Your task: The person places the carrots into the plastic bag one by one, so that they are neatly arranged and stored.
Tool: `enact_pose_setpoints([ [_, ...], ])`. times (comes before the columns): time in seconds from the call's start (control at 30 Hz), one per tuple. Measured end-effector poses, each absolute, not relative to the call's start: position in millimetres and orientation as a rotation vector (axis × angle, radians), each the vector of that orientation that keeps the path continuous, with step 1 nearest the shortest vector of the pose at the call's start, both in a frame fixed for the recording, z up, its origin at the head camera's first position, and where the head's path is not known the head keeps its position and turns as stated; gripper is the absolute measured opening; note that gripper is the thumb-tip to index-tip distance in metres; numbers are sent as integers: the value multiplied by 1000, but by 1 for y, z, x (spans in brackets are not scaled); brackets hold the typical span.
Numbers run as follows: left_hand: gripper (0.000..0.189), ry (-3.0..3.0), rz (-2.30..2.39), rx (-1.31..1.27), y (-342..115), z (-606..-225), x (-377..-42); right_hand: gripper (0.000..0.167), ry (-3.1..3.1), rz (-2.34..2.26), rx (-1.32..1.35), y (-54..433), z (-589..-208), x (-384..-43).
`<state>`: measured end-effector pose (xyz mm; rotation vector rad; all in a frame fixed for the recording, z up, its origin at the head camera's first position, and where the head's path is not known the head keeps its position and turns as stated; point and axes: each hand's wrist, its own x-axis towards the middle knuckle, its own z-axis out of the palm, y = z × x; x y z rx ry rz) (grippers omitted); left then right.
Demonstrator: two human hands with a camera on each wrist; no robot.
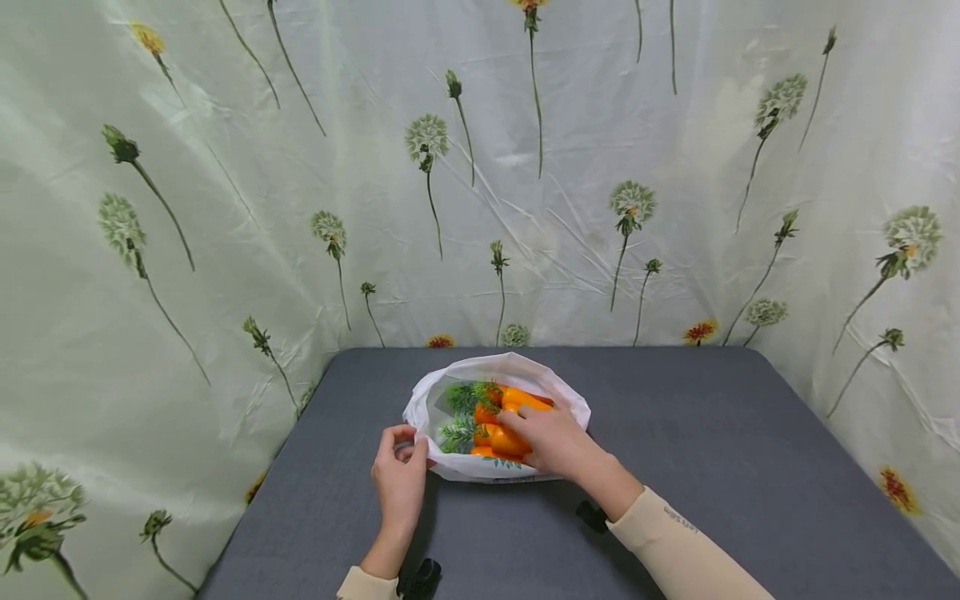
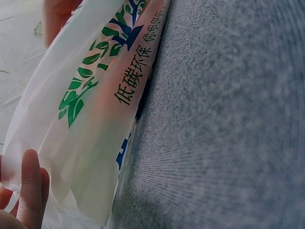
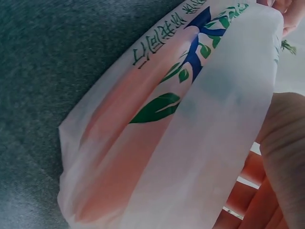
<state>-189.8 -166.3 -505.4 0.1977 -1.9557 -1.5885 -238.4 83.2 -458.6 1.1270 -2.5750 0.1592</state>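
Observation:
A white plastic bag [image 1: 570, 408] lies with its mouth spread wide in the head view. Several orange carrots [image 1: 510, 443] with feathery green tops [image 1: 459, 433] are inside it, apparently artificial. My left hand [image 1: 401, 475] pinches the bag's left rim between thumb and fingers. My right hand [image 1: 558, 437] reaches over the right side into the bag, its fingers on the carrots. Whether those fingers grip a carrot is hidden by the hand and the bag. The left wrist view shows green leaf prints [image 2: 86, 71] on the bag wall; in the right wrist view, orange shows faintly through the plastic.
A dark grey table [image 1: 697, 450] lies under the bag and extends to both sides. Behind it and at the sides hangs a pale curtain [image 1: 480, 250] printed with dandelions. Small black devices [image 1: 592, 517] sit at both wrists.

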Motion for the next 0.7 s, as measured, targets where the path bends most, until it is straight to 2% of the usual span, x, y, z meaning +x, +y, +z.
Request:
enact_pose_setpoints([
  [0.37, 15, -1968, -1598, 204, -166, -505, -191, 49, -2508, 77, 1089, 90, -456, -240],
  [0.7, 14, -1980, -1602, 232, -165, -505, -190, 38, -2569, 172, 1056, 95, -445, -234],
])
